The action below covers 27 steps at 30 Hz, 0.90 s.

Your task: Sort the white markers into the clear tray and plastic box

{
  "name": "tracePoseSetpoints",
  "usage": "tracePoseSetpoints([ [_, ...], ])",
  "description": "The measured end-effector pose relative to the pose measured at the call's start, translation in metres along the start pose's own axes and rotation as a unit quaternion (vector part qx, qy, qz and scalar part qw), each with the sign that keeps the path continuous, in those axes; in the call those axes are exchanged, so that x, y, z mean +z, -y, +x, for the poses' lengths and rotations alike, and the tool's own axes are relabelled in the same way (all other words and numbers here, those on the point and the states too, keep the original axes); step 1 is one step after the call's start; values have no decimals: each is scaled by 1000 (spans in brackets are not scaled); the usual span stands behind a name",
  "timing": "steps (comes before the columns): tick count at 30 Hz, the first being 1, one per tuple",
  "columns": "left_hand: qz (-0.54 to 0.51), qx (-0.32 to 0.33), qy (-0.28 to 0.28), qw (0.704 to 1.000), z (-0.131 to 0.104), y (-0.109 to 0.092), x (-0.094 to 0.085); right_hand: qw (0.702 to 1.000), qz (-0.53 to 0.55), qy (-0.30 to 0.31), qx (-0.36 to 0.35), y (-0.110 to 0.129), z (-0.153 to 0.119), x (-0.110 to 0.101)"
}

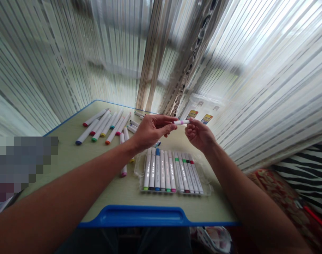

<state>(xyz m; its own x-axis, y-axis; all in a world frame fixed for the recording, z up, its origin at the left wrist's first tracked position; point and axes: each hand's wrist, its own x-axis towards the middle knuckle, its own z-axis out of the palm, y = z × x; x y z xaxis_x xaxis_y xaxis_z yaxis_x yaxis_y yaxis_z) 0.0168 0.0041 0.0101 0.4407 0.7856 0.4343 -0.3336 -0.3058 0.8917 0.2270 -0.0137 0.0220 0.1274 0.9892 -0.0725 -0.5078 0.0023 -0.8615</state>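
Note:
Between my two hands, above the table, is a white marker pen (181, 122) with a purple band. My left hand (154, 128) pinches its left end between thumb and fingers. At its right end, my right hand (199, 132) grips with thumb and forefinger, the other fingers curled in. Below them on the table lies a clear plastic case (140, 169) holding a row of several white markers (163, 171) with colored ends. Left of my left hand, several loose white markers (110, 127) with colored caps lie spread out. A few more are partly hidden behind that hand.
The pale table (97, 197) has a blue rim and a blue tray (142, 215) at its front edge. Behind my right hand stands a clear plastic container (203, 106) with yellow labels. Striped sheer curtains (118, 56) hang behind the table. A zebra-striped fabric (306, 176) lies at right.

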Motion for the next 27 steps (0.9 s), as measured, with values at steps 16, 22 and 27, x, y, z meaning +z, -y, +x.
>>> tracePoseSetpoints([
  [16,-92,-51,-11,994,1,4,-5,998,-42,19,-33,-2,-1,-2],
  [22,-142,-95,1,985,2,2,-5,998,-48,26,-41,-3,-1,-3],
  [27,-138,-103,2,985,2,3,-6,996,-63,22,-53,-2,-2,-2],
])
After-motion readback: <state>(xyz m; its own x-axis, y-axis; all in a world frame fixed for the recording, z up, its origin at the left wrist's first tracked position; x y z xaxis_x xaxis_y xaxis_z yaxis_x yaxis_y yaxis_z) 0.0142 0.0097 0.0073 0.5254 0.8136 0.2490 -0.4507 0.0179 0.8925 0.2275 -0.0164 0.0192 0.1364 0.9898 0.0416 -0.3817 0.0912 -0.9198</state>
